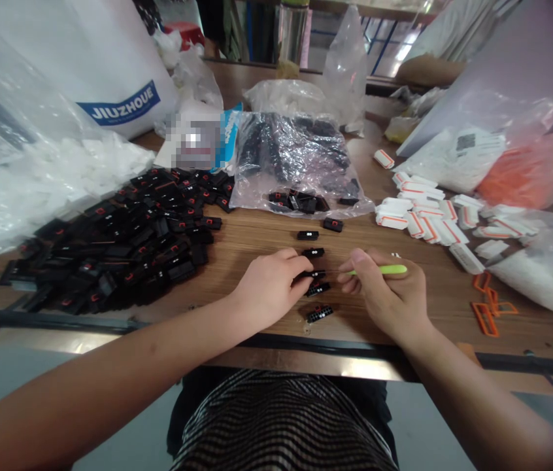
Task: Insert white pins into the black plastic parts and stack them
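My left hand is closed on a small black plastic connector, pinching its left end against the wooden table between thumb and fingers. In my right hand is a thin pick with a lime-green handle. Its slim metal shaft points left towards the connector; whether the tip touches it, I cannot tell. Other black connectors with white dots lie in a short column, one just beyond my fingers and another nearer the table edge. Tiny white pieces lie beyond my right hand.
A large heap of black connectors spreads on the left. A clear bag of black parts lies ahead. On the right are white parts with orange strips, loose orange frames and plastic bags. A person's arm shows behind.
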`<state>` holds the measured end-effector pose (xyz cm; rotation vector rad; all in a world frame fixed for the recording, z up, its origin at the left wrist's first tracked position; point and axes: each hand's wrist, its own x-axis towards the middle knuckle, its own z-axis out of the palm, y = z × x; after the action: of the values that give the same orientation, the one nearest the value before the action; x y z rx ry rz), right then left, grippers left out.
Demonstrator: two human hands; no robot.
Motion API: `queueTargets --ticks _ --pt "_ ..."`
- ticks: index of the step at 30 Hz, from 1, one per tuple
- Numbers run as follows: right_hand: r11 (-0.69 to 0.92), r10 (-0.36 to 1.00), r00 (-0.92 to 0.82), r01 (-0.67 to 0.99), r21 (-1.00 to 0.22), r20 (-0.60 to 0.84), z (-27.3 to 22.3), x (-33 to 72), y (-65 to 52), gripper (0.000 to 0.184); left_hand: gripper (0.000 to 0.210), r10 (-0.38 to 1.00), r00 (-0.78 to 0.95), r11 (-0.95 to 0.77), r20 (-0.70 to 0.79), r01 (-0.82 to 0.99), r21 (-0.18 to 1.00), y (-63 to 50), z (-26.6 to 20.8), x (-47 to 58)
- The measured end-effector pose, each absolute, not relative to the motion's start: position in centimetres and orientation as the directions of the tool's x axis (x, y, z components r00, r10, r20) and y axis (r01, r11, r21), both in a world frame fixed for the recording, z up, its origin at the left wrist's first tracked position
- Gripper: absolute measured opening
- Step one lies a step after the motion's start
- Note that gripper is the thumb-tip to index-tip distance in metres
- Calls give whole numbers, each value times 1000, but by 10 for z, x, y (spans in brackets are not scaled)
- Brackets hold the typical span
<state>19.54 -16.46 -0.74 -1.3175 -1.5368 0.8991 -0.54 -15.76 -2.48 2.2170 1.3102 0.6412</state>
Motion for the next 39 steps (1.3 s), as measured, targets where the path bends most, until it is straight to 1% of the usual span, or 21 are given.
queueTargets --ticks 5,10,24,33,35,39 --pt "182 982 5 279 -943 191 -5 196 -166 32 11 891 432 -418 139 662 622 -158 -23 -5" --pt "168 985 -17 313 -935 172 -4 195 -166 34 10 894 427 -412 134 669 618 -158 -22 -5" --pt "118 992 7 318 -941 127 -6 195 -161 36 10 884 444 -433 144 666 607 -158 -23 -5" --pt "101 995 -26 384 -918 99 -3 194 -157 41 9 876 455 -451 160 657 603 -157 -25 -6" --pt "102 995 -16 359 -928 103 -4 195 -158 40 9 880 448 -445 159 658 607 -157 -25 -6" --pt "94 990 72 267 -959 117 -5 199 -159 37 10 889 434 -424 147 656 624 -158 -24 -5"
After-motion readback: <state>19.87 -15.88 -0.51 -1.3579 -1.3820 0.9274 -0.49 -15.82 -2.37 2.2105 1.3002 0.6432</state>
